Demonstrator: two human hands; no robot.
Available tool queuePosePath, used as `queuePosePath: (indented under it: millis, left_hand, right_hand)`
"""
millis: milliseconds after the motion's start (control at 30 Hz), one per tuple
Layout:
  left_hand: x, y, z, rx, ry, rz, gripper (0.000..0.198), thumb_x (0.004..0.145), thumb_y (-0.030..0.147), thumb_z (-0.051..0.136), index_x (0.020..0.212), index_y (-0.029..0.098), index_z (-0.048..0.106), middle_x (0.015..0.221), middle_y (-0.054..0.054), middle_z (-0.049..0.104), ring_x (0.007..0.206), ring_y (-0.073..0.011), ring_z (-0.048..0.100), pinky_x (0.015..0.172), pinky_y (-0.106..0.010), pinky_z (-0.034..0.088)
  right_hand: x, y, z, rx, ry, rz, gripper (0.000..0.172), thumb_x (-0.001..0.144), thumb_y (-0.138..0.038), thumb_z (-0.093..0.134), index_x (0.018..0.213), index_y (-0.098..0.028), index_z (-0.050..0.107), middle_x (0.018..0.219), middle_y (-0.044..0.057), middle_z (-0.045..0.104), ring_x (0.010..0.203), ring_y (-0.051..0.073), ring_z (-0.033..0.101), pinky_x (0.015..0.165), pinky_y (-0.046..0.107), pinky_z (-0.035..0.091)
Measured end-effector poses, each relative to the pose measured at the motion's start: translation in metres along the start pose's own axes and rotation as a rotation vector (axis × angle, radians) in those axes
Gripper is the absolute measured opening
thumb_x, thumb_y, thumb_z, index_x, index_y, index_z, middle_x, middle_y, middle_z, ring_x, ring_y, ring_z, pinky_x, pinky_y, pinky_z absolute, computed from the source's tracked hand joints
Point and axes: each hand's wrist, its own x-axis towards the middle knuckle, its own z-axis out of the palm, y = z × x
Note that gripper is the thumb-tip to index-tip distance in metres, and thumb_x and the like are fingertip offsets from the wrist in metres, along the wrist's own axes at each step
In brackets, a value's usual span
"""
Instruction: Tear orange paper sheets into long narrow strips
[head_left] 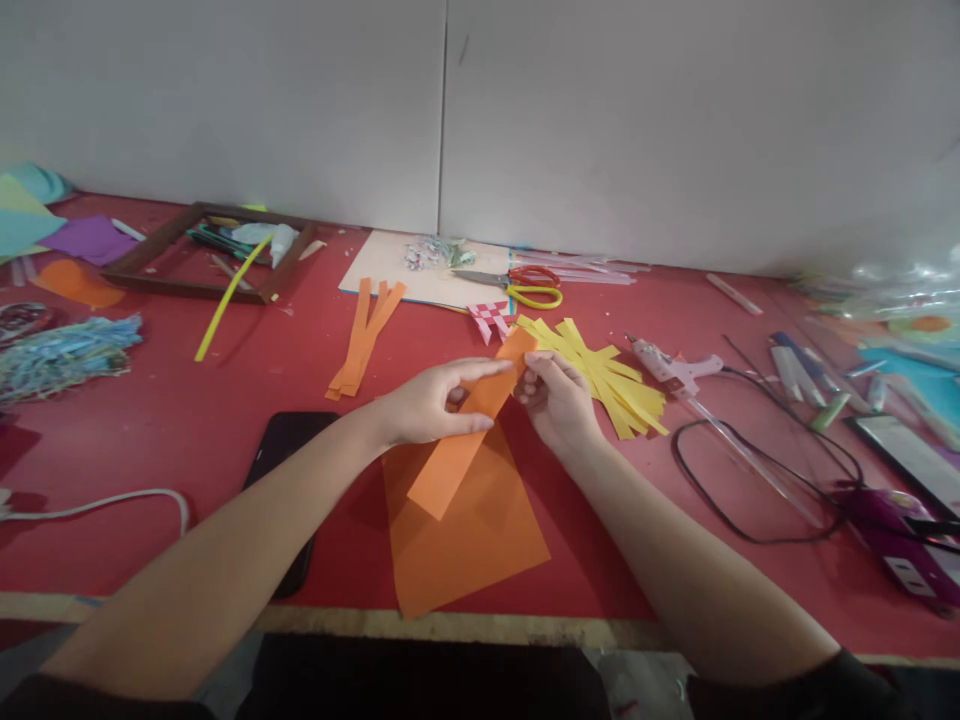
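A wide orange paper strip (465,455) slants up and away from me, held above a larger orange paper sheet (472,550) on the red table. My left hand (442,400) grips the strip's middle between thumb and fingers. At the far end, my right hand (556,398) pinches the strip's edge with curled fingers. Narrow orange paper strips (366,340) lie beyond my left hand. Fanned yellow paper strips (607,375) spread just past my right hand. A pink-and-white woven paper piece (489,320) sits behind the strip.
Scissors (525,283) with red and yellow handles rest at the back on a pale board (375,265). To the right are a glue gun (675,370) and its black cord. A phone (281,450) lies under my left forearm; a wooden frame (187,285) stands back left.
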Motion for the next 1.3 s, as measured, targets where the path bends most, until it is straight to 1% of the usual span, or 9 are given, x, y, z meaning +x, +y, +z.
queuePosePath:
  millis: [300,533,667,767,833,933,1033,1100,1300]
  left_hand:
    - [-0.001,-0.002,-0.001,0.043,-0.063,-0.007,0.069,0.084,0.034,0.070,0.148,0.025,0.047,0.159,-0.010,0.039,0.140,-0.0292,0.044,0.110,-0.044,0.042]
    - [0.001,-0.001,0.000,-0.033,0.025,0.017,0.068,0.083,0.030,0.070,0.148,0.025,0.047,0.158,-0.011,0.042,0.137,-0.0303,0.047,0.109,-0.046,0.043]
    - [0.000,0.000,-0.001,-0.066,-0.021,0.001,0.069,0.083,0.035,0.072,0.147,0.027,0.046,0.158,-0.011,0.041,0.140,-0.0303,0.044,0.110,-0.047,0.041]
    - [-0.002,-0.003,-0.001,-0.172,-0.029,-0.011,0.066,0.083,0.040,0.074,0.142,0.028,0.048,0.154,-0.012,0.044,0.140,-0.0285,0.044,0.110,-0.044,0.043]
    - [-0.001,-0.006,0.000,-0.287,0.017,-0.034,0.065,0.082,0.042,0.075,0.138,0.028,0.045,0.146,-0.014,0.049,0.128,-0.0257,0.056,0.103,-0.042,0.048]
    - [0.002,-0.010,0.000,-0.378,0.105,-0.102,0.059,0.082,0.047,0.074,0.128,0.025,0.045,0.125,-0.012,0.060,0.096,-0.0188,0.069,0.085,-0.037,0.056]
    - [0.005,-0.010,-0.001,-0.343,0.112,-0.130,0.039,0.084,0.049,0.071,0.102,0.018,0.055,0.093,-0.004,0.064,0.075,-0.0144,0.068,0.069,-0.031,0.056]
    - [0.006,-0.010,-0.001,-0.281,0.099,-0.123,0.032,0.085,0.046,0.070,0.090,0.017,0.056,0.081,0.000,0.062,0.067,-0.0129,0.065,0.064,-0.029,0.055]
    - [0.005,-0.010,-0.002,-0.151,0.150,-0.156,0.025,0.087,0.040,0.067,0.085,0.019,0.052,0.073,0.002,0.063,0.059,-0.0113,0.062,0.058,-0.026,0.051]
  right_hand:
    - [0.008,-0.003,-0.005,0.087,0.086,-0.059,0.024,0.065,-0.027,0.081,0.060,-0.018,0.060,0.053,-0.007,0.050,0.047,0.005,0.044,0.044,0.019,0.041]
    - [0.002,0.000,-0.001,-0.007,-0.012,-0.015,0.030,0.064,-0.039,0.085,0.067,-0.020,0.062,0.056,-0.006,0.054,0.048,0.007,0.047,0.046,0.021,0.041]
    - [0.001,0.003,-0.001,-0.022,-0.012,-0.002,0.025,0.066,-0.035,0.084,0.069,-0.021,0.063,0.055,-0.006,0.054,0.050,0.008,0.050,0.046,0.022,0.040]
    - [0.000,0.003,-0.001,0.029,0.011,-0.005,0.025,0.068,-0.033,0.079,0.066,-0.021,0.058,0.059,-0.005,0.055,0.053,0.010,0.050,0.048,0.024,0.042]
    - [-0.003,0.002,0.000,0.020,0.004,0.015,0.025,0.068,-0.030,0.077,0.064,-0.022,0.053,0.060,-0.005,0.054,0.053,0.011,0.049,0.050,0.025,0.043]
    - [-0.009,0.002,0.000,-0.104,-0.135,0.086,0.024,0.066,-0.026,0.074,0.061,-0.022,0.051,0.056,-0.006,0.050,0.050,0.011,0.045,0.050,0.025,0.039]
    - [-0.013,0.004,-0.002,-0.246,-0.296,0.080,0.026,0.068,-0.027,0.075,0.059,-0.021,0.051,0.053,-0.006,0.045,0.049,0.009,0.039,0.051,0.025,0.035]
    - [-0.014,0.006,-0.004,-0.303,-0.347,0.061,0.026,0.071,-0.031,0.075,0.061,-0.021,0.054,0.054,-0.006,0.047,0.050,0.010,0.040,0.053,0.025,0.035]
    - [-0.012,0.006,-0.001,-0.300,-0.318,0.035,0.022,0.075,-0.038,0.079,0.074,-0.023,0.064,0.062,-0.005,0.056,0.054,0.010,0.046,0.055,0.025,0.037]
